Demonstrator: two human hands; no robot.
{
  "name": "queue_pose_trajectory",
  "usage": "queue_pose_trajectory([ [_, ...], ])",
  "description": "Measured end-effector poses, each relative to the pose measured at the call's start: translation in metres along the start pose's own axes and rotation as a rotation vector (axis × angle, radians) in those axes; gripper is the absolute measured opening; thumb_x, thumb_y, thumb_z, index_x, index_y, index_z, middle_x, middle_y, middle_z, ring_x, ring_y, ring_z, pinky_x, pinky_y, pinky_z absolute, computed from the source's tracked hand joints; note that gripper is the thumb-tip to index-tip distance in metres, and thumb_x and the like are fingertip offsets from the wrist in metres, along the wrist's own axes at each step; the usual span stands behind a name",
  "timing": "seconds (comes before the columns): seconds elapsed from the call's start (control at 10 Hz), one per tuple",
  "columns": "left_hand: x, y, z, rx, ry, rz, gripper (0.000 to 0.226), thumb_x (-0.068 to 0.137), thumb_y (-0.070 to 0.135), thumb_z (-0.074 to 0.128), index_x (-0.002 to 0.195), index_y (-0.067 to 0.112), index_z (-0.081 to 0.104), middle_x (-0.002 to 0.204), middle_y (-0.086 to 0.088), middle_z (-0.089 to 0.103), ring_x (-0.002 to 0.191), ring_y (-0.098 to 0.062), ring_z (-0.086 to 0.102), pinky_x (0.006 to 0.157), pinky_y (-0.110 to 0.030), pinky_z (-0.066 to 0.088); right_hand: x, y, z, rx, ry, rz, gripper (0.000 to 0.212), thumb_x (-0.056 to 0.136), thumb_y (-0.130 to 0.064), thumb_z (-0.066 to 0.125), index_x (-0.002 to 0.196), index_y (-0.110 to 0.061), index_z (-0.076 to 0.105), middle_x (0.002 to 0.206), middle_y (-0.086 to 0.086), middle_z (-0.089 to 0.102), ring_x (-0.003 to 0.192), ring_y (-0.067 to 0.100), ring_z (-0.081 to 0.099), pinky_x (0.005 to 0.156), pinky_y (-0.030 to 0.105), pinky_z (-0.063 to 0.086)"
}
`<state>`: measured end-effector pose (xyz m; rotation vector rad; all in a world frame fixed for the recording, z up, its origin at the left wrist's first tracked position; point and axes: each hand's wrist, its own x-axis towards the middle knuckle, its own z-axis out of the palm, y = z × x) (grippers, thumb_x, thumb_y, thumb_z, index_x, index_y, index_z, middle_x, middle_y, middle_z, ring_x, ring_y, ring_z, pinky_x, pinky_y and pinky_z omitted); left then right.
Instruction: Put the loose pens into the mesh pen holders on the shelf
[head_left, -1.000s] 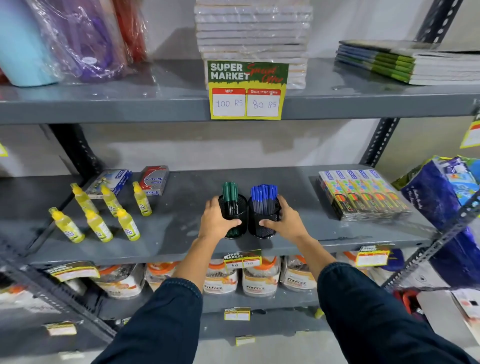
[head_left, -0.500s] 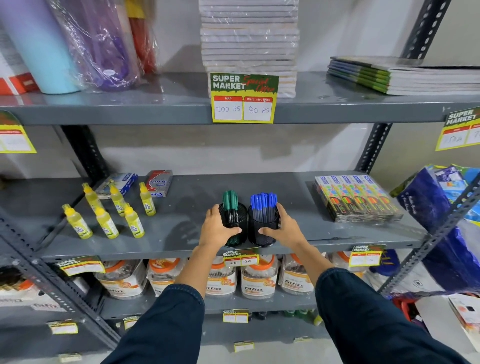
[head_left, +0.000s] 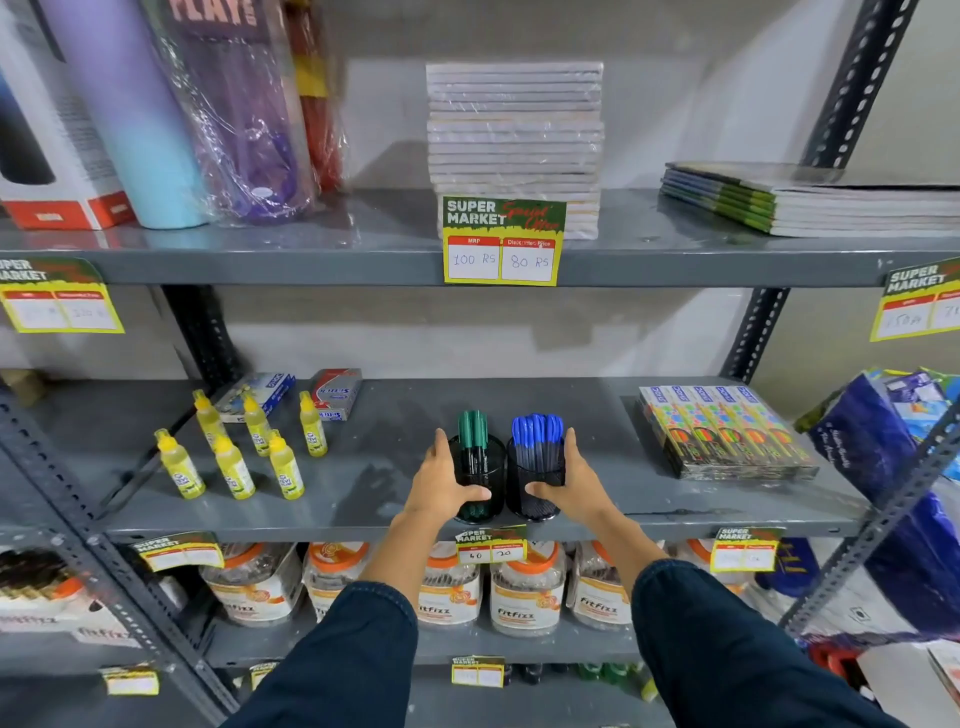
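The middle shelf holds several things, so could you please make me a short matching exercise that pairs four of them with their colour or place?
Things:
1. Pens in the left holder
2. Pens in the right holder
3. Glue bottles
4. Flat pencil packs

Descriptions:
A. Blue caps
B. Yellow, standing at the shelf's left
C. Green caps
D. Lying at the shelf's right

Pairs: 1-C, 2-A, 3-B, 4-D
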<state>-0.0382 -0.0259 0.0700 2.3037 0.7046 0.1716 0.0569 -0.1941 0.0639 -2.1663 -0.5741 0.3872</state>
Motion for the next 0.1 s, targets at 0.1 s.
queue_pose_trajectory([
  [0.1, -0.0032, 0.0073, -0.0108, -0.001, 0.090, 0.083, 0.113, 0.070, 0.047, 0.075, 0.147, 0.013, -0.001, 0.157, -0.013, 0.010, 0.142, -0.032, 0.019, 0.111, -0.048, 0.028, -0.0053, -0.0038, -0.0014, 0.075, 0.076, -0.052, 0.117, 0.073, -0.030, 0.077, 0.145, -0.011, -0.014, 0.158, 0.011, 0.010, 0.145, 0.027, 0.010, 0.117, 0.050, 0.021],
])
